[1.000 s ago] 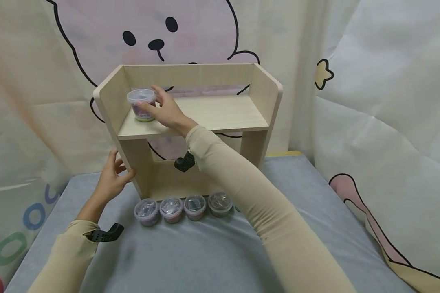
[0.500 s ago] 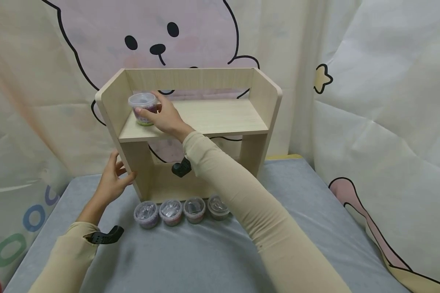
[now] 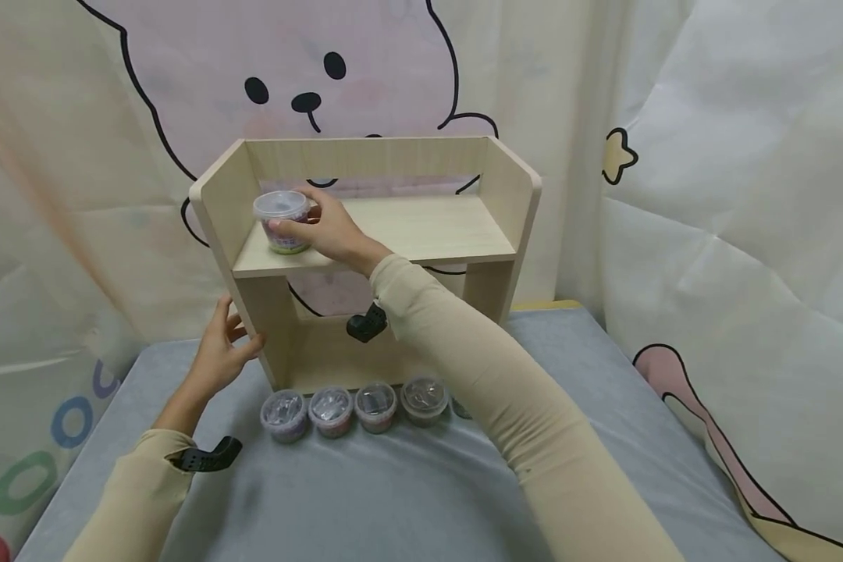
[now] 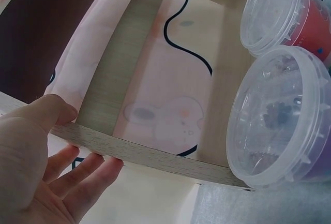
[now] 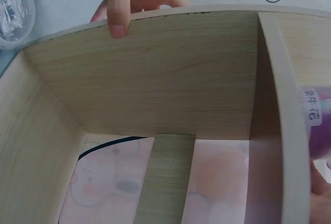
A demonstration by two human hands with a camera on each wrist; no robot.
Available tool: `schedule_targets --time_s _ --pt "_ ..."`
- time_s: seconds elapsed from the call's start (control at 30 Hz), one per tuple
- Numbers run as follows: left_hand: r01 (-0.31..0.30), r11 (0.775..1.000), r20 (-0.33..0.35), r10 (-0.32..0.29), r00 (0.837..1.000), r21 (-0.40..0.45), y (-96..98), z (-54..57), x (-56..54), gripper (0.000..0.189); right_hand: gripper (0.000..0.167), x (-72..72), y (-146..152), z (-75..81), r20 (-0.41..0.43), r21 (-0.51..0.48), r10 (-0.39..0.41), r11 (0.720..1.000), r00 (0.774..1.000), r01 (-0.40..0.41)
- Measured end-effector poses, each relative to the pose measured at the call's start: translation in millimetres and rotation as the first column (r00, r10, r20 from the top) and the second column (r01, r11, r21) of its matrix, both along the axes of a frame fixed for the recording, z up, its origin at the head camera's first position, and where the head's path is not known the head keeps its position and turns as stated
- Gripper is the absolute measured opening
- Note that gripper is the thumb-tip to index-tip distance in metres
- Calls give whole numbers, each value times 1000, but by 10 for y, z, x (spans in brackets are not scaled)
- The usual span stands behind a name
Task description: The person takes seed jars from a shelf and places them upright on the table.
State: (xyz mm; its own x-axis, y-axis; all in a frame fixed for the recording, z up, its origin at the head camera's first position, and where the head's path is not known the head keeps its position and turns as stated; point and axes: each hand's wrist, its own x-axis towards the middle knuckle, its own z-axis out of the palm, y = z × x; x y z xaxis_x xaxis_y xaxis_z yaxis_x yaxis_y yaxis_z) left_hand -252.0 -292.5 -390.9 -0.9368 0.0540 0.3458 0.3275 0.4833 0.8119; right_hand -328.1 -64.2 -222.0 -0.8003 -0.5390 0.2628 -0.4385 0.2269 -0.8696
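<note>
A small wooden two-tier shelf (image 3: pixel 421 226) stands on the table. My right hand (image 3: pixel 337 230) holds a clear lidded plastic tub (image 3: pixel 281 206) with purplish contents at the left end of the upper tier, thumb in front and fingers on its right side. At the right edge of the right wrist view, this tub (image 5: pixel 319 123) shows purple with a white label. Lower down, my left hand (image 3: pixel 218 351) grips the front edge of the left side panel. In the left wrist view the thumb lies on one face of that panel (image 4: pixel 155 154), the fingers on the other.
Several lidded tubs (image 3: pixel 375 400) stand in a row along the shelf's front base; the rightmost (image 3: pixel 460 407) is partly hidden by my right sleeve. Grey-blue cloth covers the table (image 3: pixel 323 499). Printed curtains (image 3: pixel 730 234) hang behind and beside it.
The head view has tilted slightly, so everything sits lower in it. The tub in my right hand has shifted slightly toward the upper tier's front edge. My left hand keeps its grip.
</note>
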Motion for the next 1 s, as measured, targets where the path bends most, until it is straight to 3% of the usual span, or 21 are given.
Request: schedule_targets --time_s 0.3,0.63,1.0 --pt "-38 998 -63 35 997 -46 -34 38 -41 87 64 104 227 90 14 -4 16 1000 1000 -16" --pt "-45 997 -29 44 999 -56 -41 61 -19 89 66 280 574 52 24 -52 106 993 994 -104" --pt "-33 998 -17 33 999 -44 -10 -13 -21 90 65 432 965 -87 40 -68 147 987 988 -144"
